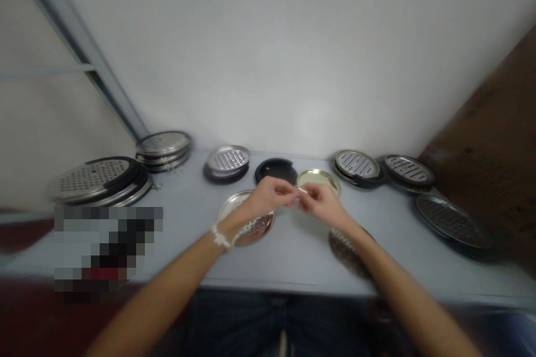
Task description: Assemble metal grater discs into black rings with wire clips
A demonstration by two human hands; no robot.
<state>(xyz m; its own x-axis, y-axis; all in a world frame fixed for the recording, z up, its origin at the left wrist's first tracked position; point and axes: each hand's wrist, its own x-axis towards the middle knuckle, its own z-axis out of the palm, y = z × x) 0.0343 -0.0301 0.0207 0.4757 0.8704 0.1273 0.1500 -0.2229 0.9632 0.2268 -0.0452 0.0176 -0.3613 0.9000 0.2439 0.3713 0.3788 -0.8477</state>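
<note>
My left hand [274, 195] and my right hand [320, 202] meet above the middle of the table, fingers pinched together. Between their fingertips is a small, thin white piece [301, 190], too blurred to name. A round metal grater plate [251, 230] lies below my left wrist, partly covered by it. Under my right forearm sits another round grater plate [345, 251]. Behind my hands are a black round tray [276, 170] and a shiny gold-toned round plate [320, 178].
Stacked round graters with black rims stand at the left [94, 178] and back left [164, 145]. More lie at the back centre [229, 160] and back right [357, 166], [408, 172]. A dark grater [454, 223] is at the right, near a brown panel [494, 139].
</note>
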